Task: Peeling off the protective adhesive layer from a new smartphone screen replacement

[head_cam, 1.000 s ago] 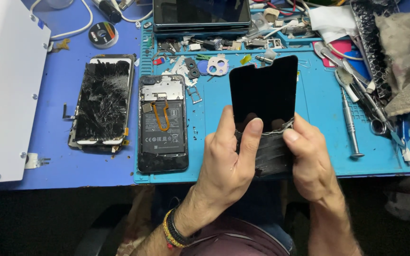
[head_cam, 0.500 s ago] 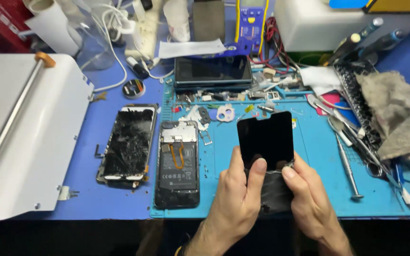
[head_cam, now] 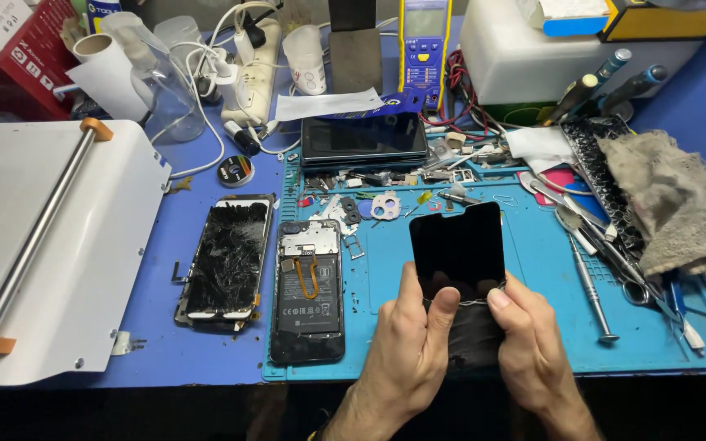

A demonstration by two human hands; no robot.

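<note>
The glossy black phone display panel (head_cam: 458,249) is held up over the blue silicone work mat (head_cam: 533,327), near the front edge of the tabletop, right of the middle. Against the views from a second and half a second ago, the panel sits in the same two-handed hold; mostly the head has lifted, so more of the far side of the tabletop shows. The thin clear film at its lower part looks gathered a little more under the thumbs, which suggests the peeling is only just under way.

The left hand (head_cam: 406,351) grips the panel's lower left edge, thumb pressed flat on the glass, fingers (head_cam: 443,304) curled behind. The right hand (head_cam: 533,347) pinches the lower right edge and the crinkled film, thumb on top.

Left of them on the mat lies an opened black phone body with exposed battery (head_cam: 308,290); further left, on the blue tabletop, a shattered black phone screen (head_cam: 226,257). A steel screwdriver (head_cam: 592,286) lies to the right, a white laminating machine (head_cam: 42,245) at the left edge.
</note>
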